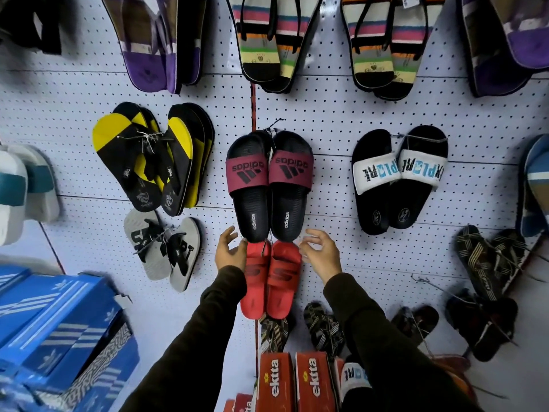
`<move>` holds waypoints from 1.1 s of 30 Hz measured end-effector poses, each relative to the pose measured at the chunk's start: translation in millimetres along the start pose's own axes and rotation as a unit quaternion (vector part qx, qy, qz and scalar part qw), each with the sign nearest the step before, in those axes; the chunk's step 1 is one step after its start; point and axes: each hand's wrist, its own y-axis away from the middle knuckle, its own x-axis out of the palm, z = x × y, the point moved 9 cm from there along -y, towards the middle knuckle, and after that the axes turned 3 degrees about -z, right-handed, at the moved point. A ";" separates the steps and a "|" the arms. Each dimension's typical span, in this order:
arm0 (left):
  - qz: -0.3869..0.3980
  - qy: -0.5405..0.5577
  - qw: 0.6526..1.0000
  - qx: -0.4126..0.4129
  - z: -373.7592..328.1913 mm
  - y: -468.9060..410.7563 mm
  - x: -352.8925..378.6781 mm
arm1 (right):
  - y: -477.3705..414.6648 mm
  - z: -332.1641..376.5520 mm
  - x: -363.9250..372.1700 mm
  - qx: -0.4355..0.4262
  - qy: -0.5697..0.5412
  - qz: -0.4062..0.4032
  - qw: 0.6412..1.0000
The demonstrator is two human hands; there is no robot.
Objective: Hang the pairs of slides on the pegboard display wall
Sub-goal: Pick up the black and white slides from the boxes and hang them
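Observation:
A pair of black slides with maroon straps (269,185) hangs toe-up on the white pegboard wall (326,114), tied together at the top. Directly below it hangs a pair of red slides (271,279). My left hand (230,249) is open, fingers spread, at the left heel of the black pair and the top left of the red pair. My right hand (322,251) is open too, just right of the red pair's top, apart from the black pair's heel. Neither hand grips anything.
Black slides with white straps (398,179) hang to the right, yellow-black flip-flops (154,159) and grey ones (165,249) to the left. Striped and purple pairs hang above, dark patterned sandals (490,263) at lower right. Blue shoe boxes (59,331) stack at lower left, red boxes (294,382) below.

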 end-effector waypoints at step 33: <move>0.265 -0.351 0.825 -0.355 355.7 313.2 106.3 | 211.2 -378.4 -232.6 0.477 0.135 -0.017 0.868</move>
